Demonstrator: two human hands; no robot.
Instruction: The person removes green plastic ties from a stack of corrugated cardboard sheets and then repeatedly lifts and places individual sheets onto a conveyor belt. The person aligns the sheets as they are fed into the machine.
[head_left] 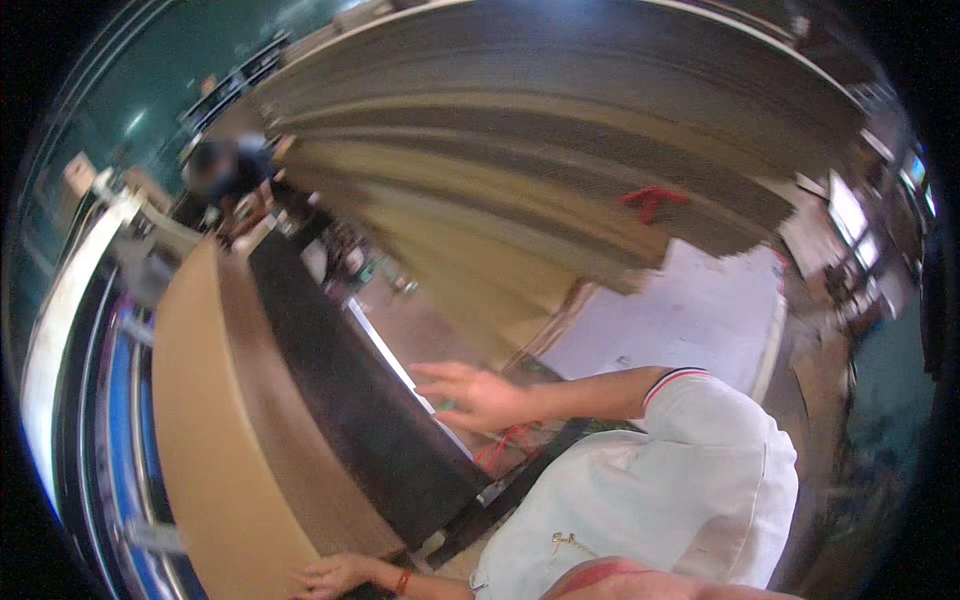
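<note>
At the near end of the long tan board (pixel 215 400), by its near right corner, is the L hand (pixel 335 576), w/ a red band (pixel 403 581) on the wrist. It looks to be touching the board there, but its fingers are small & blurry, so I can't tell if they pinch the edge or just rest on it.

The board's long side runs away from the L hand to the far end, leaning a bit left. The L hand is much nearer to it than the R hand (pixel 478 396) is. A brown strip (pixel 290 430) goes along the board's right edge, & next to that is a long black surface (pixel 350 380). I can't see what holds the board up.

The R hand is up by the right edge of the black surface, fingers spread apart, w/ nothing in them (it's a bit blurry too). From there the board lies to the left, across the black surface & the brown strip. Close to the R hand are a thin white bar (pixel 378 340) & some red cords (pixel 508 443). Near the board's far end, another person (pixel 235 175) bends over.
</note>
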